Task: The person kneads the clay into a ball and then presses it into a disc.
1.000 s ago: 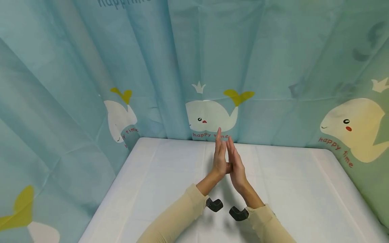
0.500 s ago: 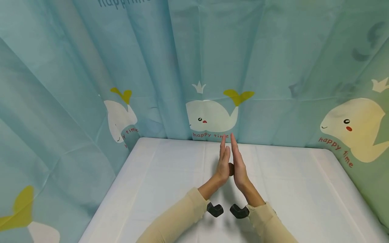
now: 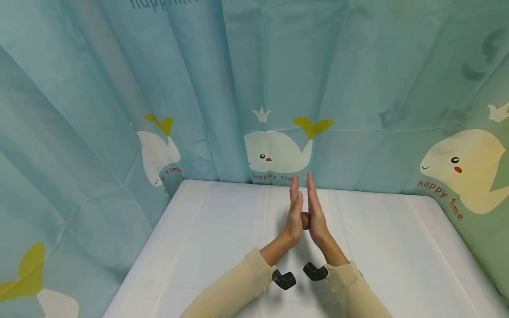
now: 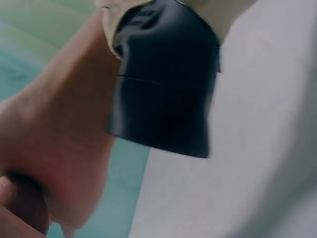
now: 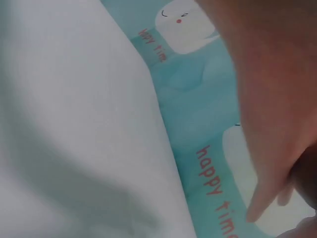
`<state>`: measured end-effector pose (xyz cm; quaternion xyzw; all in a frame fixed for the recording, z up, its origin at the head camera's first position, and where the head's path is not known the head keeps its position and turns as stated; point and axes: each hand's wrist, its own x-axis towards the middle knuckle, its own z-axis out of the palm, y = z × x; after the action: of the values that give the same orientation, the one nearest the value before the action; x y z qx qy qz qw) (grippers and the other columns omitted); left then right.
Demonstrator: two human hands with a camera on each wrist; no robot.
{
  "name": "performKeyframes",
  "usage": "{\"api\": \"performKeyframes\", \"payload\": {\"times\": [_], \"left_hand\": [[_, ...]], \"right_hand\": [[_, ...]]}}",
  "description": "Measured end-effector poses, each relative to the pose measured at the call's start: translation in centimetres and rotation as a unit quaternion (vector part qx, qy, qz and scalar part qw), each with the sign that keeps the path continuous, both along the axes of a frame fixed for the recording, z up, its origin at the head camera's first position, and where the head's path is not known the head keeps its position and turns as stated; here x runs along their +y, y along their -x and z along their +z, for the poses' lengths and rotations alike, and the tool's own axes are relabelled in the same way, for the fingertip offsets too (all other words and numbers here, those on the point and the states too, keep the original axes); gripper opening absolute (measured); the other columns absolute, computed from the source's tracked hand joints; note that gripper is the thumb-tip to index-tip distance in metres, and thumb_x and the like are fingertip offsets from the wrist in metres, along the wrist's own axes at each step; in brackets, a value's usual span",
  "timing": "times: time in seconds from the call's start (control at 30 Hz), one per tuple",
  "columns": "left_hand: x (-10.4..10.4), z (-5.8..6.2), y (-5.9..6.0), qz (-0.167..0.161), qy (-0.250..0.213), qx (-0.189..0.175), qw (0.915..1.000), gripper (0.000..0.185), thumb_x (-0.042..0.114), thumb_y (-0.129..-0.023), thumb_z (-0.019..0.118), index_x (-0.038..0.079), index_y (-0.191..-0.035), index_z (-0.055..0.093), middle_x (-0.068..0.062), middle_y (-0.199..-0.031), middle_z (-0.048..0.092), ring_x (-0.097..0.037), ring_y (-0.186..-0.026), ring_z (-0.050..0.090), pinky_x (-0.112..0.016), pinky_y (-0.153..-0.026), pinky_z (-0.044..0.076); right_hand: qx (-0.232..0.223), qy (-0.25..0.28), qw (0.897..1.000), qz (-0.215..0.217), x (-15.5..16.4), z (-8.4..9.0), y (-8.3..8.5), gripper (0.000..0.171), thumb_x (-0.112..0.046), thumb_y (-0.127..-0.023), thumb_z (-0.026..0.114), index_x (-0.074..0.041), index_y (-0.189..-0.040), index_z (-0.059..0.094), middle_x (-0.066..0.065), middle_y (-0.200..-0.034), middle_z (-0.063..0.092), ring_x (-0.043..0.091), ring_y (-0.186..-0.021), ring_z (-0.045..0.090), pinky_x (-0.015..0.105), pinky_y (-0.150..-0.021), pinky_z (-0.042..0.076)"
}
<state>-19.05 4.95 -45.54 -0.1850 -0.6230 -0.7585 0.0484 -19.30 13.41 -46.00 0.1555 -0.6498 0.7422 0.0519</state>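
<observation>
Over the white table (image 3: pixel 207 238) my two hands are raised palm to palm with straight fingers pointing away from me. The left hand (image 3: pixel 295 211) and the right hand (image 3: pixel 317 213) touch along the palms, and the thumbs meet between them. Neither holds anything. Both arms wear beige sleeves (image 3: pixel 238 287), each with a black wrist camera (image 3: pixel 284 279) under the cuff. The left wrist view shows the other wrist's black camera (image 4: pixel 163 84) close up beside the heel of a hand (image 4: pixel 59 148). In the right wrist view, the right hand (image 5: pixel 267 99) fills the right side, blurred.
A teal curtain with white whales and "happy time" lettering (image 3: pixel 274 152) hangs close behind and around the table on three sides. The table's white cloth (image 5: pixel 74 124) is all that shows on its surface.
The pressed hands have drifted slightly right. The right palm slid forward along the left, so the fingertips now stand about level; before, the left fingertips reached further.
</observation>
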Motion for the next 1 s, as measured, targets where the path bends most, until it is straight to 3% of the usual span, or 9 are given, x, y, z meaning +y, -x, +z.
{"api": "performKeyframes", "payload": {"times": [0.13,0.17,0.23,0.3,0.37,0.43,0.53,0.73,1.0], "left_hand": [[-0.1,0.3,0.0,0.004,-0.023,0.006,0.9997,0.062,0.04,-0.109,0.022,0.022,-0.167,0.008,0.0,-0.171,0.01,-0.02,-0.157,0.008,-0.053,-0.124,0.009],[-0.2,0.4,0.0,0.007,-0.029,0.009,0.9995,0.062,0.039,-0.109,0.023,0.021,-0.167,0.008,-0.001,-0.171,0.011,-0.02,-0.157,0.009,-0.053,-0.124,0.009],[-0.3,0.5,0.1,0.01,-0.032,0.017,0.9993,0.063,0.038,-0.109,0.024,0.021,-0.167,0.008,-0.001,-0.171,0.011,-0.021,-0.157,0.01,-0.054,-0.123,0.01],[-0.4,0.7,0.3,0.014,-0.032,0.024,0.9991,0.062,0.037,-0.109,0.024,0.021,-0.167,0.008,0.0,-0.171,0.01,-0.021,-0.157,0.011,-0.053,-0.123,0.011],[-0.5,0.9,0.5,0.017,-0.035,0.03,0.9988,0.062,0.036,-0.109,0.024,0.022,-0.167,0.008,0.002,-0.172,0.009,-0.021,-0.157,0.012,-0.052,-0.124,0.011],[-0.6,1.0,0.8,0.021,-0.038,0.033,0.9985,0.061,0.035,-0.109,0.024,0.022,-0.167,0.009,0.002,-0.172,0.008,-0.02,-0.157,0.011,-0.051,-0.124,0.01],[-0.8,1.1,1.2,0.028,-0.041,0.035,0.9982,0.061,0.035,-0.109,0.025,0.022,-0.167,0.011,0.002,-0.172,0.008,-0.018,-0.157,0.011,-0.051,-0.124,0.009],[-0.8,0.3,1.8,0.017,-0.014,0.036,0.9991,0.062,0.04,-0.11,0.023,0.02,-0.167,0.009,0.0,-0.173,0.007,-0.02,-0.157,0.008,-0.052,-0.124,0.007],[-0.3,-0.6,1.2,0.001,0.012,0.023,0.9997,0.064,0.045,-0.11,0.021,0.02,-0.167,0.006,0.001,-0.172,0.007,-0.019,-0.157,0.007,-0.053,-0.124,0.009]], "right_hand": [[-0.007,0.015,1.0,0.013,-0.1,-0.4,-0.2,0.053,-0.041,-0.113,0.01,-0.038,-0.165,0.005,-0.02,-0.17,-0.004,-0.004,-0.15,0.0,0.026,-0.114,0.016],[-0.008,0.015,1.0,0.014,-0.2,-0.5,-0.3,0.053,-0.041,-0.113,0.009,-0.037,-0.165,0.005,-0.018,-0.17,-0.004,-0.005,-0.146,0.014,0.021,-0.109,0.022],[-0.008,0.019,1.0,0.017,-0.3,-0.6,-0.5,0.053,-0.041,-0.113,0.009,-0.035,-0.166,0.005,-0.012,-0.171,-0.004,-0.007,-0.116,0.047,0.016,-0.088,0.037],[-0.003,0.021,1.0,0.019,-0.5,-0.7,-0.8,0.055,-0.042,-0.113,0.009,-0.032,-0.167,0.005,-0.007,-0.172,-0.003,-0.005,-0.081,0.047,0.015,-0.067,0.036],[0.01,0.02,1.0,0.021,-0.7,-0.5,-1.0,0.056,-0.043,-0.113,0.01,-0.028,-0.167,0.006,-0.004,-0.172,-0.001,-0.002,-0.078,0.046,0.016,-0.062,0.034],[0.025,0.022,0.999,0.029,-1.0,-0.3,-1.2,0.057,-0.042,-0.113,0.011,-0.024,-0.167,0.006,-0.003,-0.173,-0.001,-0.002,-0.116,0.048,0.015,-0.077,0.039],[0.037,0.026,0.998,0.043,-1.3,0.1,-1.5,0.056,-0.04,-0.113,0.01,-0.023,-0.167,0.005,-0.003,-0.173,-0.002,0.009,-0.154,0.005,0.015,-0.106,0.026],[0.05,0.025,0.997,0.047,-1.3,0.8,-1.7,0.056,-0.038,-0.113,0.008,-0.022,-0.167,0.004,-0.003,-0.173,0.0,0.017,-0.157,-0.006,0.03,-0.123,0.008],[0.042,-0.024,0.999,-0.005,-0.8,1.2,-1.4,0.054,-0.04,-0.113,0.014,-0.032,-0.166,0.009,-0.011,-0.172,0.004,0.01,-0.156,-0.003,0.053,-0.123,-0.002]]}}
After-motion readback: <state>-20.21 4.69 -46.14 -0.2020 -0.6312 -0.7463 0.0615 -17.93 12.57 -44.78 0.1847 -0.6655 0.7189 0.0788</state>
